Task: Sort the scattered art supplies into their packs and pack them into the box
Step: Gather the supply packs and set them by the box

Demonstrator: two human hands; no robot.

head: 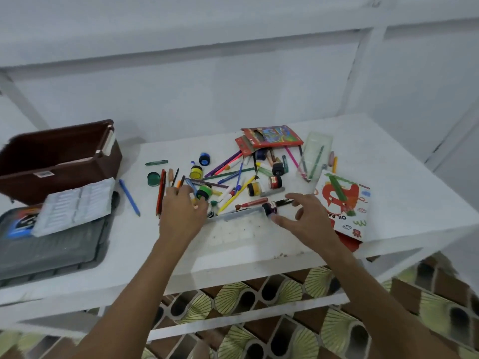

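- Nearest, at lower centre of the frame, the clear plastic tray (233, 229) with shallow square wells lies on the white surface (401, 203). Its near edge sits close to the surface's front lip, so a careless nudge from a forearm could push it off onto the patterned floor.
- The right hand (308, 218) hovers with fingers spread and relaxed, gripping nothing. A fingertip lies just beside the dark purple paint pot (269, 207) tipped on the tray's far rim. Being round and smooth, the pot could roll away or drop into the tray if knocked.
- The left hand (181, 208) reaches into the heap with fingers curled over several pencils (162, 190). Whether it actually grips them I cannot tell. The thin, slick sticks could fan out and slip.
- Beyond the hands, the scattered heap (233, 174) mixes hard pencils, felt pens, waxy crayons and squat glossy pots with black lids. Pulling one stick may drag its neighbours.
- At right, the glossy cardboard oil pastel pack (347, 211) overhangs the surface edge and might tip.
- At left lie a ribbed white plastic insert (75, 206) and a grey lid (51, 247).
- Farthest, at upper left, the rigid brown box (59, 159) stands open, well apart from the heap.
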